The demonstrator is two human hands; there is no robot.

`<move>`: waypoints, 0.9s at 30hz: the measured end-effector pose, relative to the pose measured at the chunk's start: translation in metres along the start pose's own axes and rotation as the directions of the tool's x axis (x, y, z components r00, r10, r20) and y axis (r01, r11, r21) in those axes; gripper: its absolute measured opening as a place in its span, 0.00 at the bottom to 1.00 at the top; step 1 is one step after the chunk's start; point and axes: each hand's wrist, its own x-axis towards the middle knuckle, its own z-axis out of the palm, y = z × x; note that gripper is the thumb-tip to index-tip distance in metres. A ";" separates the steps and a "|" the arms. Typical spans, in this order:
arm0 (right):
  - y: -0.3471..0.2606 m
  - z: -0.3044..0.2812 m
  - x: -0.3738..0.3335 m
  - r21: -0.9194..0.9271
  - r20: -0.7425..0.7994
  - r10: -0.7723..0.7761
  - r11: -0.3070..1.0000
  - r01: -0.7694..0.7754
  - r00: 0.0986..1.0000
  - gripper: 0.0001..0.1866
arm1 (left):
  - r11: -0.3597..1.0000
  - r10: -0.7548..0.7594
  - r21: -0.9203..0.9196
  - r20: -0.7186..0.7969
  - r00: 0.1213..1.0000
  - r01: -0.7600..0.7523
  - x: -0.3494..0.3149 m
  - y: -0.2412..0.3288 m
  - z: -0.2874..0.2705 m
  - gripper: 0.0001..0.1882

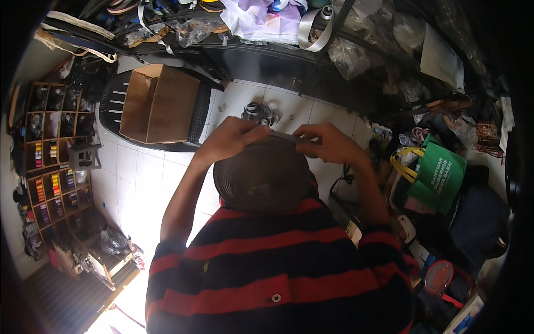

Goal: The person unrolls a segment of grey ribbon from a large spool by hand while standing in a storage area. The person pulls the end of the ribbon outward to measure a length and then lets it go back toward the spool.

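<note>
Coil [261, 172], flat face toward camera, hands [233, 137] at far rim

Left hand [231, 140]: some fingers hidden.
Dark coil [261, 172]: far side out of sight.
Lilac cloth [264, 23]: cut by upper edge.
Thread spools [55, 182]: too small to count.

On the left, on a black plastic chair [109, 106], a brown cardboard box [175, 108], open at the top. Farther left, a wooden rack [47, 168] of small compartments, with red, orange, yellow and purple thread spools [40, 190] in some of them; just beside it, a small grey stool [92, 157]. Underneath, white floor tiles [125, 167], glaring with light. Along the far edge, lilac cloth [261, 25] near clear plastic bags [349, 58]. On the right, amid clutter, a green bag [448, 164] with yellow handles; nearer, a red-rimmed racket-like thing [439, 276].
</note>
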 end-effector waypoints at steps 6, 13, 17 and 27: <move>0.005 0.050 0.028 0.163 -0.037 -0.193 0.967 0.196 0.981 0.25 | 0.994 0.110 0.018 0.098 0.989 -0.112 -0.004 -0.037 -0.032 0.19; -0.037 0.055 0.039 0.005 0.064 0.031 1.000 -0.031 0.997 0.24 | 0.972 0.058 0.208 0.225 0.973 -0.106 -0.002 -0.022 -0.051 0.18; -0.037 0.083 0.043 0.173 -0.095 0.029 0.985 -0.013 0.995 0.25 | 0.993 -0.007 -0.116 -0.101 0.995 -0.005 -0.019 -0.054 -0.066 0.23; -0.051 0.074 0.112 0.290 0.016 -0.053 0.956 0.046 0.998 0.22 | 0.981 0.109 -0.170 0.100 0.989 -0.091 -0.013 -0.095 -0.111 0.21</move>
